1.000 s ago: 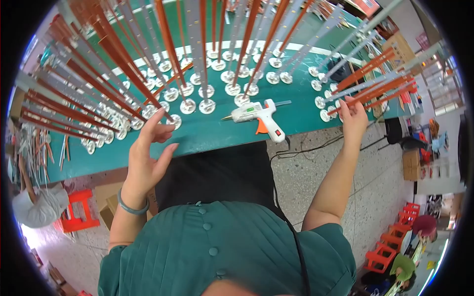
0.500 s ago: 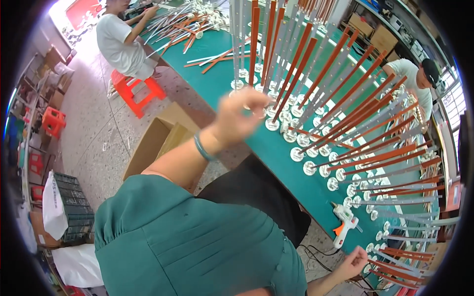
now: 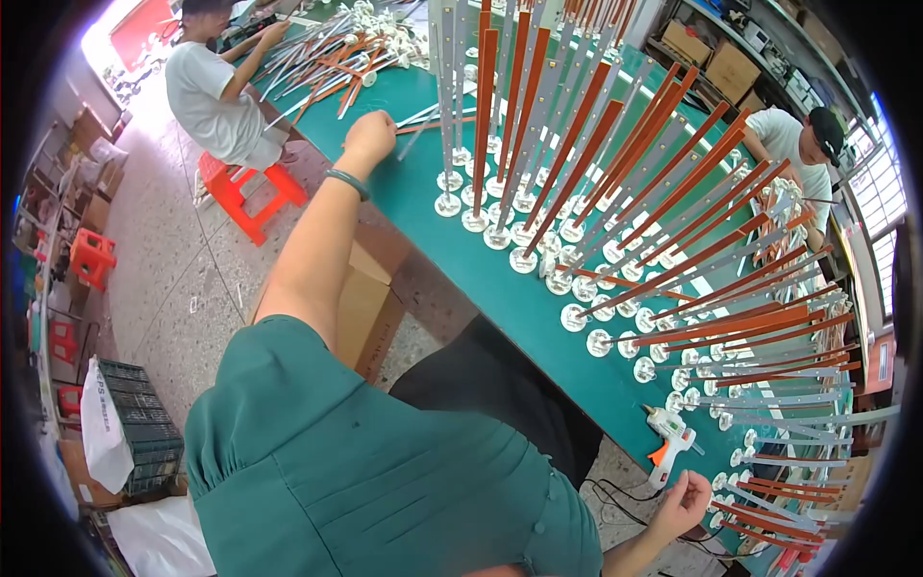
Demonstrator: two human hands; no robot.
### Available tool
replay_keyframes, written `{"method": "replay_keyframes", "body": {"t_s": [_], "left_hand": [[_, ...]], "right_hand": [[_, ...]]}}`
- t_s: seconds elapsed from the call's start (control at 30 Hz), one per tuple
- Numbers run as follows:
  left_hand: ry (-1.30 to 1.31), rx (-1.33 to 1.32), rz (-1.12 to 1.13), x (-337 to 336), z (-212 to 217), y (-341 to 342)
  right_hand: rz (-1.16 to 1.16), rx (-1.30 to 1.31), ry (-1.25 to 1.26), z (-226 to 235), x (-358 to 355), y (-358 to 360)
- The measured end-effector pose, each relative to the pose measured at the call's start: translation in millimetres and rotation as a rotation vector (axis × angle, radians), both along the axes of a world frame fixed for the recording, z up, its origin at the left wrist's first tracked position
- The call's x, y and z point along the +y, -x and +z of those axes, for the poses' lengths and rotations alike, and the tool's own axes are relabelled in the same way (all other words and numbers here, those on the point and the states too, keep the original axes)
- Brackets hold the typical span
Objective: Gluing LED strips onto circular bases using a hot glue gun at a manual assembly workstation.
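My left hand (image 3: 370,137) is stretched out over the far left of the green table, its fingers closed. A blurred, thin grey strip (image 3: 411,142) shows beside the fingertips; whether it is in the grip I cannot tell. Close to the hand lie loose brown and white strips (image 3: 437,124). My right hand (image 3: 683,502) rests low at the table's near right edge, its fingers loosely curled and apart with nothing seen in them. Just above it lies a white glue gun (image 3: 671,442) with an orange trigger. Round white bases (image 3: 522,260) bearing upright brown and grey strips (image 3: 588,165) stand between the hands.
The green table (image 3: 538,322) runs diagonally across. A tangled heap of strips (image 3: 336,53) covers its far end, where a person in white sits on a red stool (image 3: 252,197). Another person works at the far right. A cardboard box (image 3: 370,308) stands under my left arm.
My left hand has moved forward and left, from beside the upright strips to the loose strips on the table. The right hand has shifted slightly left and stays near the glue gun.
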State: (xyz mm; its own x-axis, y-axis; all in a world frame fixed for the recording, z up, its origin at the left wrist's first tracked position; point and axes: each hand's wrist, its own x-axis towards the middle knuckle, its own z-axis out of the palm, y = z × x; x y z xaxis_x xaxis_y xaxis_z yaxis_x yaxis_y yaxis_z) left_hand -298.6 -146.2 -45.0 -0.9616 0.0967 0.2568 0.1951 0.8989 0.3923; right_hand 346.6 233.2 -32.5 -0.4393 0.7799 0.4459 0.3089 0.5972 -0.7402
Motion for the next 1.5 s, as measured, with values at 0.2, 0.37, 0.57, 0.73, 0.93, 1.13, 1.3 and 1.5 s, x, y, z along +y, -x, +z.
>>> {"method": "replay_keyframes", "body": {"t_s": [0.2, 0.37, 0.57, 0.73, 0.93, 1.13, 1.3, 1.5], "left_hand": [[0.066, -0.222, -0.092, 30.1, 13.6, -18.1], [0.155, -0.242, -0.076, 29.8, -18.3, 43.3], [-1.189, -0.172, -0.179, 13.2, 25.4, 11.2], [-0.589, 0.557, -0.141, -52.4, 76.9, -29.8], [-0.769, 0.642, -0.061, -118.1, 174.7, -138.6], [-0.853, 0.557, -0.517, -92.2, 191.9, -222.5], [-1.042, 0.366, -0.935, 24.8, 163.8, -275.6], [-0.976, 0.243, -1.229, 110.8, 151.5, -301.4]], "right_hand": [[0.053, 0.016, 0.065, -8.3, -7.1, 9.8], [0.169, -0.05, 0.054, -9.9, -5.5, 5.9], [0.088, -0.034, 0.199, -13.8, -4.9, -15.0], [0.134, -0.074, 0.245, -10.8, -8.0, -6.5], [0.151, -0.142, 0.123, -14.4, 2.1, -4.5], [-0.011, -0.401, -0.017, 9.5, 2.4, 7.5], [0.061, -0.566, 0.112, 2.6, 10.5, 11.0], [0.086, -0.145, 0.522, -7.0, 17.0, -5.9]]}}
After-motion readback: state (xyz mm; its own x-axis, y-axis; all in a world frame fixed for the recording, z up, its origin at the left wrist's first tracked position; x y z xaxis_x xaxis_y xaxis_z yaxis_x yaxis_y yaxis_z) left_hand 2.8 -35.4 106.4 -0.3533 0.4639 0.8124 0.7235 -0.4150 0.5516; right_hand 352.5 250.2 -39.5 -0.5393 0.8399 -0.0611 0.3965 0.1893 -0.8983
